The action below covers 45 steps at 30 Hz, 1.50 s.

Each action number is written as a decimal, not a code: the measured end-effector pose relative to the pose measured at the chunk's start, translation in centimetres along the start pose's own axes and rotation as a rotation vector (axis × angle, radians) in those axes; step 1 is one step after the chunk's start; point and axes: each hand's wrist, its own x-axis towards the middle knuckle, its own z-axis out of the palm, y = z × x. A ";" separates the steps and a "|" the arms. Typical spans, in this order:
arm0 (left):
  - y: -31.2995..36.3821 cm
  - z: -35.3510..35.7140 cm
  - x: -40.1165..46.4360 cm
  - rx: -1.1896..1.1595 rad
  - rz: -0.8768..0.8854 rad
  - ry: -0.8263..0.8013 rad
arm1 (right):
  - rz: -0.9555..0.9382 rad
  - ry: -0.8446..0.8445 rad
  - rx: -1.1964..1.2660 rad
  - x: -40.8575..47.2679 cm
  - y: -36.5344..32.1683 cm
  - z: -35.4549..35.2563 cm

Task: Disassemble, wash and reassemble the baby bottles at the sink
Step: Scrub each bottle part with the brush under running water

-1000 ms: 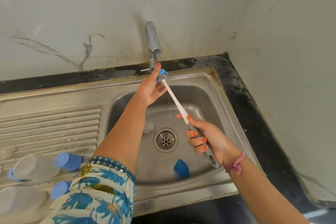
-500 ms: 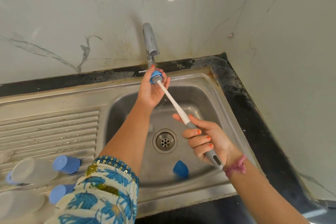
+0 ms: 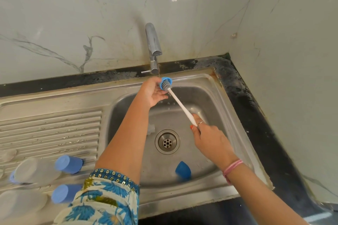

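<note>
We hold the blue bottle ring (image 3: 166, 82) under the tap (image 3: 153, 45), over the back of the sink (image 3: 215, 97), with a thin stream of water falling just beside it. Our left hand (image 3: 152, 93) pinches the ring at its edge, fingers curled round it, palm up. The grey bristle head of the bottle brush (image 3: 180, 105) sits inside the ring; our right hand (image 3: 210, 139) grips the brush handle, fingers wrapped closed.

To scrub well, we judge it best to twist the brush while turning the ring, so the bristles reach the threads all round, and to keep the ring in the stream.

A blue cap (image 3: 183, 169) lies in the basin near the drain (image 3: 167, 141). On the draining board (image 3: 51, 129) lie clear bottles (image 3: 34, 170) and blue caps (image 3: 68, 164). We can read no brand, label or writing anywhere
</note>
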 end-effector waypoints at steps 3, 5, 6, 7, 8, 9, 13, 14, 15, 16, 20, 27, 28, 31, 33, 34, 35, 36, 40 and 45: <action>0.4 0.5 -0.3 -0.164 -0.035 0.012 | -0.049 -0.013 0.024 -0.1 -0.7 -0.1; 0.2 0.7 -0.4 -0.194 -0.060 -0.014 | 0.033 -0.100 0.426 -0.1 -1.1 -0.3; -0.1 0.8 -0.4 -0.247 -0.069 -0.056 | 0.157 -0.199 0.771 0.0 -1.0 -0.5; -0.4 0.8 -0.5 -0.326 -0.070 -0.104 | 0.304 -0.339 1.126 0.0 -0.8 -1.0; -0.7 0.9 -0.6 -0.403 -0.060 -0.143 | 0.416 -0.503 1.431 0.0 -0.6 -1.4; -0.8 1.0 -0.7 -0.472 -0.048 -0.172 | 0.476 -0.683 1.673 -0.1 -0.3 -1.8; -1.0 1.7 -0.7 -0.540 -0.026 -0.163 | 0.453 -1.067 2.104 -0.5 1.1 -2.2; -1.1 2.1 -0.6 -0.514 -0.017 -0.151 | 0.450 -1.052 2.092 -0.6 1.2 -2.4; -1.1 2.5 -0.6 -0.496 -0.008 -0.134 | 0.466 -1.001 2.033 -0.8 1.2 -2.7; -1.0 2.9 -0.6 -0.488 0.005 -0.110 | 0.482 -0.911 1.918 -0.9 1.1 -3.1; -0.6 2.7 0.6 -0.534 0.082 0.054 | 0.364 -0.388 1.080 -2.1 0.5 -3.2; -1.2 1.1 0.5 -0.279 0.111 0.004 | 0.316 -0.275 0.866 -2.6 1.4 -2.5; -1.5 0.8 0.4 -0.285 0.127 0.005 | 0.318 -0.269 0.875 -2.5 1.5 -2.5; -2.4 -0.1 0.2 -0.243 0.241 0.020 | 0.314 -0.237 0.851 -2.4 2.0 -2.6; -2.5 -0.4 -0.5 -0.148 0.337 0.071 | 0.312 -0.215 0.830 -2.4 2.4 -2.7; -2.4 -0.5 -0.9 -0.099 0.373 0.095 | 0.312 -0.211 0.829 -2.4 2.6 -2.8; -2.4 -0.6 -1.2 -0.062 0.406 0.114 | 0.313 -0.214 0.830 -2.5 2.7 -2.9; -2.3 -0.6 -1.4 -0.039 0.430 0.129 | 0.311 -0.221 0.838 -2.6 2.7 -2.9; -1.7 -0.6 -1.9 -0.063 0.452 0.152 | 0.294 -0.249 0.840 -2.9 2.4 -3.1; -1.2 -0.6 -3.0 -0.114 0.426 0.163 | 0.264 -0.279 0.824 -3.2 2.2 -3.2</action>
